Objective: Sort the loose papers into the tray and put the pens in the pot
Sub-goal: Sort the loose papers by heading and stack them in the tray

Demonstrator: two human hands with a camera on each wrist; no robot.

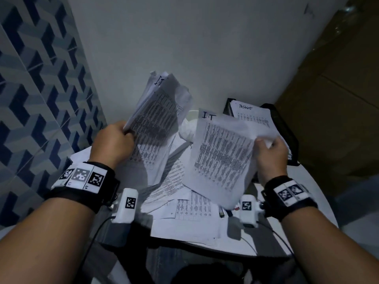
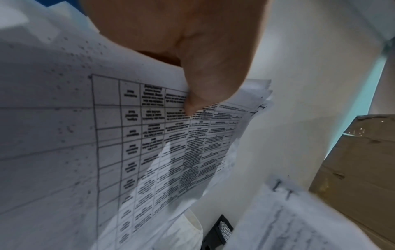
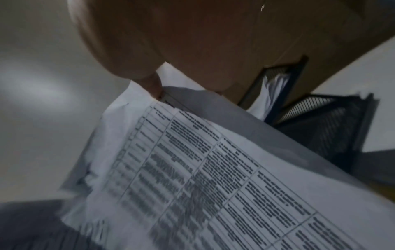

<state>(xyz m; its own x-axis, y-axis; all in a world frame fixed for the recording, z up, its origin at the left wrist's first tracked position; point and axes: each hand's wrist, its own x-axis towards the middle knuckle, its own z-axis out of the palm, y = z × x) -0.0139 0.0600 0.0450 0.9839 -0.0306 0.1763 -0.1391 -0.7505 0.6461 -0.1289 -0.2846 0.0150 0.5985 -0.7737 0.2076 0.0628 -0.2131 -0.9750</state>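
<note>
**A:** Item one, what is in hand?

**B:** My left hand [image 1: 112,141], centre left of the head view, has its fingers curled round the lower edge of a sheaf of printed sheets [image 1: 158,105], thumb pressed on the table of text. My right hand [image 1: 270,153], centre right, pinches the right edge of a second batch [image 1: 222,154], marked "I.T" at its top.

**A:** Handling?

**B:** By my judgement: light, limp, already creased. The sheets fan apart at their free ends, so a grip on one edge lets them sag and slide. Better taken along a squared edge, thumb on top, fingers beneath.

**A:** Destination?

**B:** The black mesh tray [image 1: 287,128], right of centre, against the wall, already carrying a sheet headed "TASKLIST". More loose papers [image 1: 184,206] lie spread on the white table [image 1: 315,203], low in the frame.

**A:** Not accounted for?

**B:** Pens: a small dark object [image 1: 222,212] shows beside the papers, lower centre, too little of it to name. The pot: a pale rim [image 2: 193,223] at the bottom of the left wrist view may be it; I cannot tell. Sheet count in either hand unknown. The print is blurred.
</note>
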